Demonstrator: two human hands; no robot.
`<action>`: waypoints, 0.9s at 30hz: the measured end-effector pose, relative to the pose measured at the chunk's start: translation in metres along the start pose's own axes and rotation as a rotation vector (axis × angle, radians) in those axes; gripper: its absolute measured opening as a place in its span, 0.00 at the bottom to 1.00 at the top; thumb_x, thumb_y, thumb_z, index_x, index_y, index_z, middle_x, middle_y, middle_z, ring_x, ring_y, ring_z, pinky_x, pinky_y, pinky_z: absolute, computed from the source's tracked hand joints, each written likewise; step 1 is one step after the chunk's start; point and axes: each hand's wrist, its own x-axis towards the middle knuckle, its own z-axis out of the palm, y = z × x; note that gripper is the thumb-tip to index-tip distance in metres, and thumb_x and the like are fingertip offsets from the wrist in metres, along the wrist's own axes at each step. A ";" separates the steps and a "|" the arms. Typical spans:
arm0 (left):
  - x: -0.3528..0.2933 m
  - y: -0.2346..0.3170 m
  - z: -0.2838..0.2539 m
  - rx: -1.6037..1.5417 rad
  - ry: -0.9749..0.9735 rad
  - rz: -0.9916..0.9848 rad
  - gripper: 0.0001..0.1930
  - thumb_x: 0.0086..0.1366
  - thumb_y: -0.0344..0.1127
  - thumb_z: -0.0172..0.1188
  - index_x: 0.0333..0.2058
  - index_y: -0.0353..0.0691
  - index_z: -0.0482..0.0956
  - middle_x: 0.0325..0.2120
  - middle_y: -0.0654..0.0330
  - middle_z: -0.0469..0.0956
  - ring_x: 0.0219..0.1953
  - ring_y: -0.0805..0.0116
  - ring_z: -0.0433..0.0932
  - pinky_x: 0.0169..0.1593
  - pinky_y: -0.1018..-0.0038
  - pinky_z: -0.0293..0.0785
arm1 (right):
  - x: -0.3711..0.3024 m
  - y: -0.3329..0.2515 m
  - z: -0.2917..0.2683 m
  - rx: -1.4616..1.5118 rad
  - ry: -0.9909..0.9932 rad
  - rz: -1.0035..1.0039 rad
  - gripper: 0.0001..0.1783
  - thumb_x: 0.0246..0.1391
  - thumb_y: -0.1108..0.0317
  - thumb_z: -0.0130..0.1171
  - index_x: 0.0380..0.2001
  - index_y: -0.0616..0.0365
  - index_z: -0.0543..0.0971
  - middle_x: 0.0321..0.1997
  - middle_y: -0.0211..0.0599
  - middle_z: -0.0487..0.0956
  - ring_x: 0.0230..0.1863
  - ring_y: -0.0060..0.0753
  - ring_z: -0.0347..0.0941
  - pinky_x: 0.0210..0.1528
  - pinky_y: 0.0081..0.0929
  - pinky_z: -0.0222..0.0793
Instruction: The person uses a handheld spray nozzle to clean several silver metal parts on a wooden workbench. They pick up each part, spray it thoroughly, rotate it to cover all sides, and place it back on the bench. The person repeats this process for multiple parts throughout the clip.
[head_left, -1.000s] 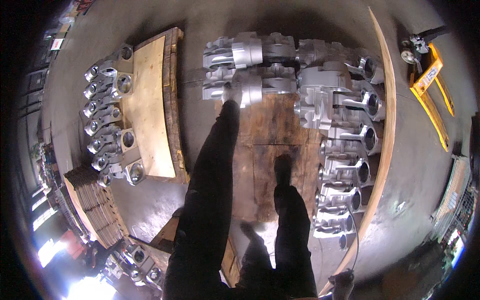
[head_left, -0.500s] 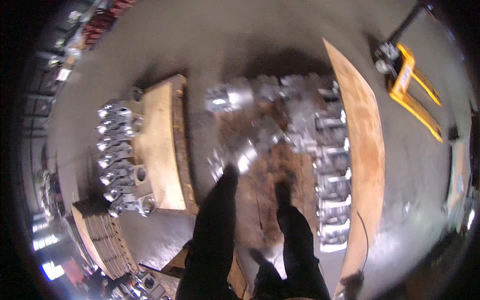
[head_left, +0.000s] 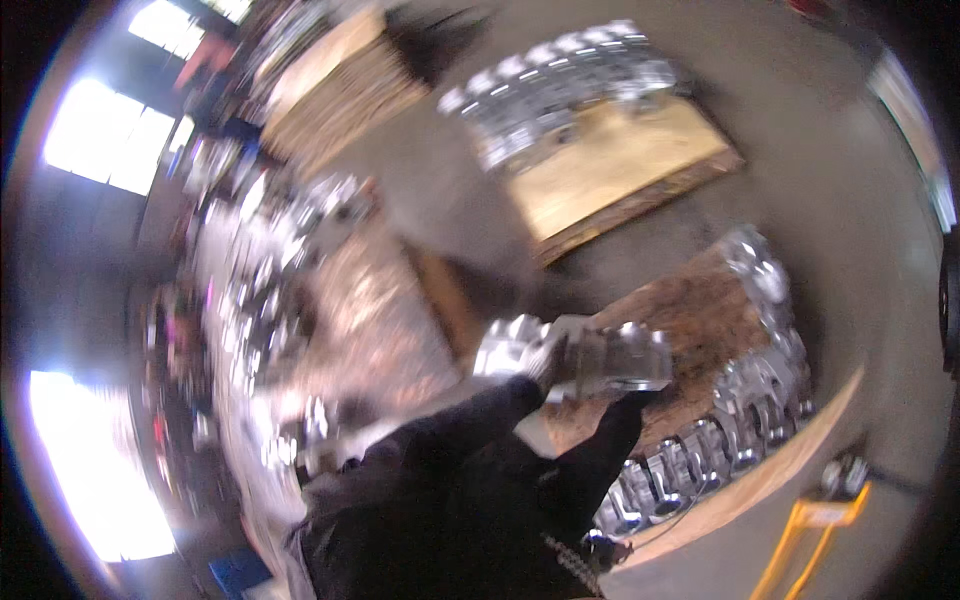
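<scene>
A shiny silver machined metal part (head_left: 636,362), long and lumpy, is held up at the centre of the head view, over a brown wooden board (head_left: 700,320). My left hand (head_left: 548,358), in what looks like a grey glove, is closed around its middle, though motion smears the fingers. My right arm in a black sleeve reaches up to the part's right end; the right hand's fingers are hidden or blurred. Similar metal parts (head_left: 755,400) stand in a row along the board's right and front edges.
Beyond lies a pale wooden board (head_left: 620,170) on a pallet, with a row of metal parts (head_left: 560,75). A left-hand board (head_left: 380,310) carries more parts. Stacked wooden sheets (head_left: 340,90) stand at the far left; a yellow pallet jack (head_left: 825,515) is at the lower right.
The view has swung left, so boards and pallet jack shift across the picture. The metal part is now lifted at my left hand; earlier my arms reached down over the brown board.
</scene>
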 end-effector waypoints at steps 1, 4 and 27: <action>-0.020 -0.025 -0.022 -0.103 0.045 -0.103 0.15 0.63 0.50 0.55 0.43 0.50 0.77 0.37 0.53 0.74 0.41 0.54 0.73 0.45 0.59 0.70 | -0.020 -0.017 0.028 -0.006 -0.047 -0.030 0.22 0.60 0.63 0.57 0.54 0.62 0.69 0.42 0.42 0.80 0.42 0.42 0.77 0.54 0.42 0.65; -0.077 -0.120 -0.078 -0.265 0.091 -0.264 0.16 0.71 0.44 0.46 0.51 0.46 0.73 0.32 0.48 0.76 0.37 0.50 0.75 0.42 0.57 0.70 | -0.125 -0.042 0.080 -0.052 -0.163 -0.042 0.21 0.61 0.62 0.57 0.53 0.62 0.69 0.41 0.42 0.80 0.41 0.41 0.77 0.52 0.41 0.66; -0.247 -0.578 0.036 -1.847 0.533 -0.603 0.18 0.69 0.49 0.55 0.33 0.37 0.75 0.24 0.63 0.75 0.26 0.69 0.74 0.30 0.73 0.72 | -0.540 -0.075 0.096 -0.533 -0.112 -0.080 0.24 0.62 0.57 0.57 0.47 0.70 0.75 0.39 0.56 0.80 0.40 0.52 0.78 0.41 0.42 0.72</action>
